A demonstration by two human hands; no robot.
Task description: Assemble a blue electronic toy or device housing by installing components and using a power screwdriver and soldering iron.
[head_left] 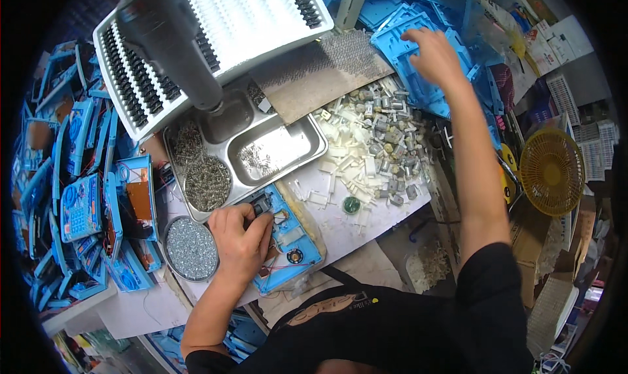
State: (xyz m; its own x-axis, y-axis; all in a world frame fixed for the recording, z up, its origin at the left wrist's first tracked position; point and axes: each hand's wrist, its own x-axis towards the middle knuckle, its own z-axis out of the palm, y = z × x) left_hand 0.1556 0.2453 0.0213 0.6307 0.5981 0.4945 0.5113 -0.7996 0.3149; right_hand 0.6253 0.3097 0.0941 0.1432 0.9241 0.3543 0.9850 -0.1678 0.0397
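Note:
An open blue plastic casing (292, 240) lies on the table before me, with red wires, a round speaker (296, 255) and a dark part (261, 204) inside it. My left hand (239, 238) is closed over its left end, fingers bent and thumb beside the dark part. Whatever sits between those fingertips is hidden. At the far right my right hand (433, 55) reaches over a heap of blue plastic panels (418, 70), fingers apart and nothing visible in them. I cannot tell whether its fingertips touch the top panel.
Left of the casing stand a round dish of small metal pieces (191, 248) and a steel compartment tray (313, 140). Small motors and white parts (383, 145) are heaped right. Assembled blue units (82, 207) crowd the left. A dark power tool (176, 47) hangs before a white foam tray (258, 21).

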